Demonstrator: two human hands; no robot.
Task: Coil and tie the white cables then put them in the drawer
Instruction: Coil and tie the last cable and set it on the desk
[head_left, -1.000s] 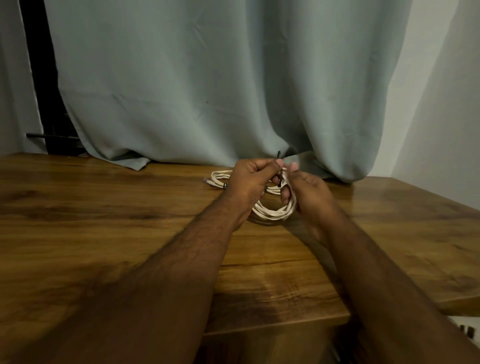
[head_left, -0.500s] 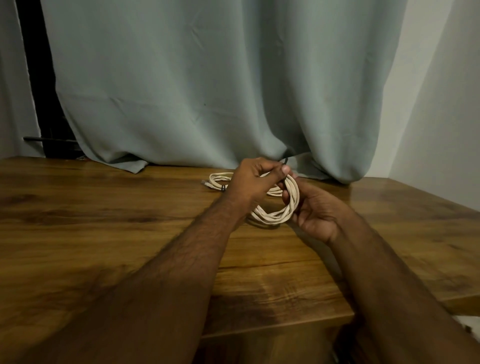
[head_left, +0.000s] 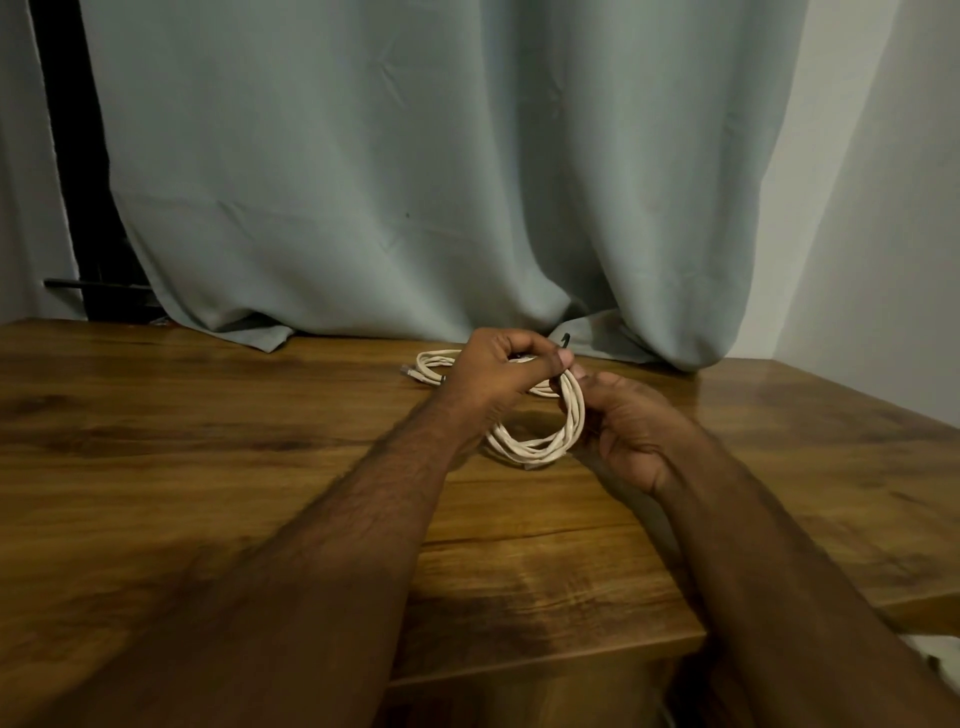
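A coiled white cable (head_left: 540, 444) is held upright just above the wooden table (head_left: 208, 441), its lower loop near the surface. My left hand (head_left: 498, 374) pinches the top of the coil together with a thin black tie (head_left: 566, 345) that sticks up past the thumb. My right hand (head_left: 628, 421) grips the coil's right side with curled fingers. A second coiled white cable (head_left: 428, 366) lies flat on the table behind my left hand, partly hidden by it. No drawer is in view.
A grey-green curtain (head_left: 415, 182) hangs behind the table and spills onto its back edge. A white wall (head_left: 883, 208) stands at the right. The table's front edge (head_left: 571, 654) runs close below my forearms.
My right hand has turned so its fingers wrap the coil's right side. The coil has tipped more upright. The camera has shifted slightly.
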